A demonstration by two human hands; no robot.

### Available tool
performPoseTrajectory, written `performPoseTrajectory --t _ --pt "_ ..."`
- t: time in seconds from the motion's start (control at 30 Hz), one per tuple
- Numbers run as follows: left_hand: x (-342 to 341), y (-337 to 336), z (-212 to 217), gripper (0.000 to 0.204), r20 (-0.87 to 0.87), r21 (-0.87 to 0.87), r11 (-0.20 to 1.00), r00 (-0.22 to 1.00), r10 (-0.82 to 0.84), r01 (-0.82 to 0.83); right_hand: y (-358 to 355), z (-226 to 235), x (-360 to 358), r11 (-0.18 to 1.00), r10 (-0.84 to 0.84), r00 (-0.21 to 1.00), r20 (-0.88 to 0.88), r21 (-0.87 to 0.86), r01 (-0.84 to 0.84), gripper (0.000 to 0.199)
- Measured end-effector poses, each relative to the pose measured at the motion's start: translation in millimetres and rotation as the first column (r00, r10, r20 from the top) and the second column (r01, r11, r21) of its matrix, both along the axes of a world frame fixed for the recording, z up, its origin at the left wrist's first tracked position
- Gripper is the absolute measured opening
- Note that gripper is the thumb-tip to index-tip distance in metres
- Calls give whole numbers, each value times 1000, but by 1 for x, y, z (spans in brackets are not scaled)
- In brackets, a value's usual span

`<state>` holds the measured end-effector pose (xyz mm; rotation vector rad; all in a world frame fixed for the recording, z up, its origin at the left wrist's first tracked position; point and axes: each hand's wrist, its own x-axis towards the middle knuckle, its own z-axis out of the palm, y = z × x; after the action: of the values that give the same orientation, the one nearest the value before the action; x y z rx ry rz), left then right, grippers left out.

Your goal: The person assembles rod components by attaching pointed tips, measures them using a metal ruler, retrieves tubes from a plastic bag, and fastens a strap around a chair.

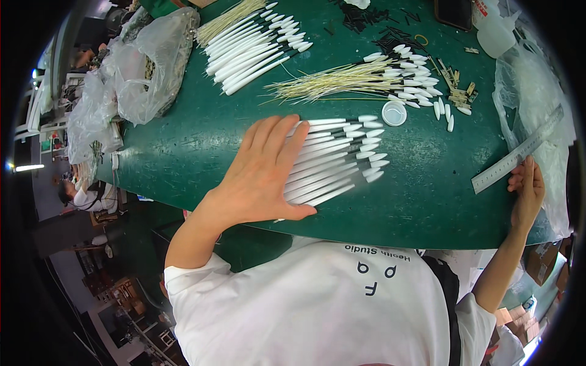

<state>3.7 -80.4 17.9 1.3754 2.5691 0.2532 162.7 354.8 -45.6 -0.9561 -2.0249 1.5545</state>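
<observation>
My left hand (253, 174) lies spread over a row of white rods (326, 152), palm down, thumb at the near side and fingers at the far side. The rods lie side by side on the green table (403, 201). Black collars join them to pointed white tips (368, 148) at the right; their left ends are hidden under my hand. At the right edge of the table my right hand (528, 192) pinches a ruler (503, 166) with printed marks, which slants up to the right over clear plastic bags (531, 91).
Beyond the rods lie a bundle of thin yellowish sticks with white tips (348, 79) and another row of white rods (244, 55). Nearby are a small round cap (394, 113), clothespins (461, 94), loose black tubes (366, 18), a phone (453, 12) and a plastic bag (155, 67).
</observation>
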Motion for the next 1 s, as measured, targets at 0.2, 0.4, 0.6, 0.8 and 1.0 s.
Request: performPoseTrajectory --t 0.2,0.4,0.6,0.8,1.0 --pt "14 3 -9 88 -102 -28 999 994 -37 34 -5 0 -3 1000 -2 1000 -25 -26 1 27" --pt "18 7 -6 77 -159 -78 996 986 -56 44 -8 3 -1 999 6 999 -52 -34 -8 27" --pt "15 13 -5 70 -169 -104 994 985 -43 25 -7 2 -1 999 22 997 -69 -30 -24 27" --pt "10 20 -5 64 -144 -105 994 989 -19 4 -6 1 2 998 40 995 -95 -48 -45 27" --pt "2 22 -10 57 -160 -73 997 987 -2 -10 -8 1 1 997 56 992 -111 -48 -62 28"
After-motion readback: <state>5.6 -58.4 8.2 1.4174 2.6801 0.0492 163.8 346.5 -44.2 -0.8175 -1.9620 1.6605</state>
